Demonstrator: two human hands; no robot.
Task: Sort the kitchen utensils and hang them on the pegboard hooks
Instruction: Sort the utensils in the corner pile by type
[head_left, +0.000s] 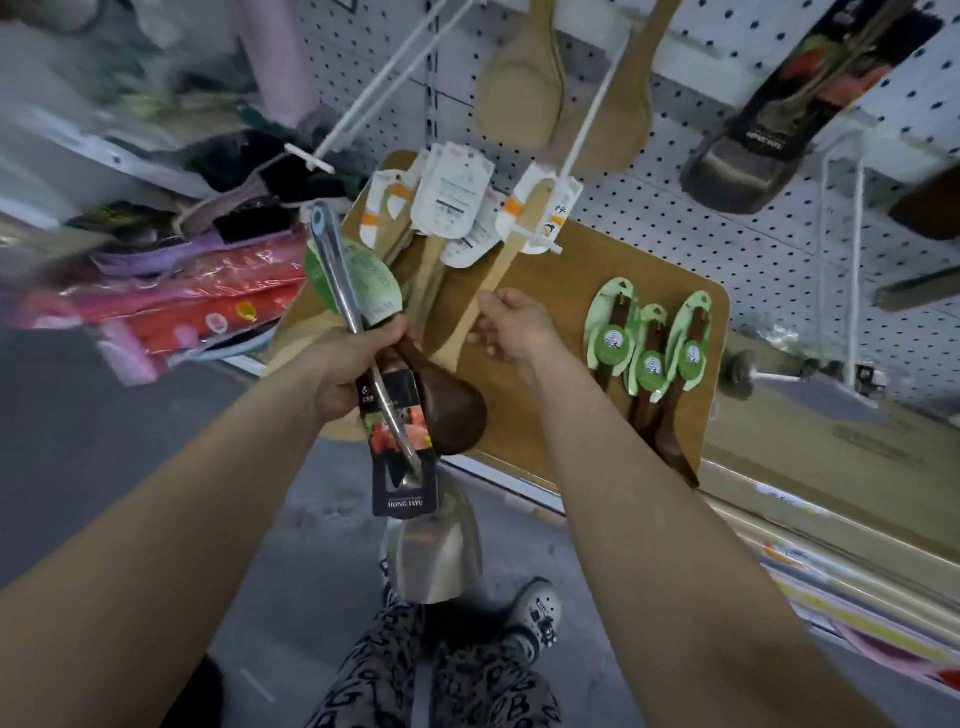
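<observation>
Spatula (509, 250), pale wood, white-carded handle

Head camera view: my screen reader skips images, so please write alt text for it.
A person's right hand pinches a light wooden spatula at a white pegboard hook; the left hand grips a steel turner and a dark wooden spoon.

Even, soft indoor light — left edge smeared with motion blur, wide-angle bending at the borders.

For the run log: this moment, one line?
left grip holds steel turner, dark wooden spoon | right grip pinches bamboo spatula at pegboard hook
</observation>
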